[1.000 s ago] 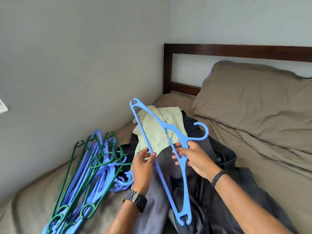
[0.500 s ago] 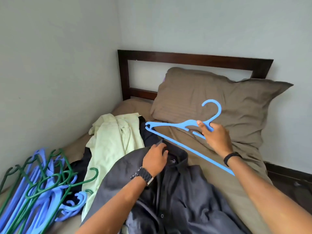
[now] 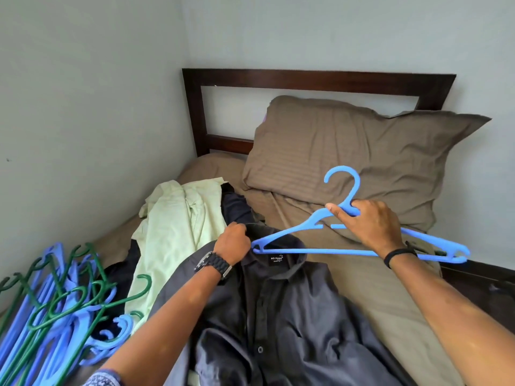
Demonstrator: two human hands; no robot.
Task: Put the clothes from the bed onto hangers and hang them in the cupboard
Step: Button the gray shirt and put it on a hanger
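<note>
Grey shirt (image 3: 278, 310) lies front-up on the bed (image 3: 370, 288), collar toward the pillow (image 3: 348, 151), ready for the blue hanger (image 3: 289, 239).

My left hand (image 3: 232, 243) pinches the collar's left edge; my right hand (image 3: 367, 221) curls round the hanger's neck below the hook, holding it just above and beyond the collar. The hanger's long bar runs left-right, across the shirt's length, its left tip almost touching my left hand, so that end looks set to enter the collar first. My left fingertips are buried in cloth. The shirt's hem is cut off below, and the cupboard is out of view.
</note>
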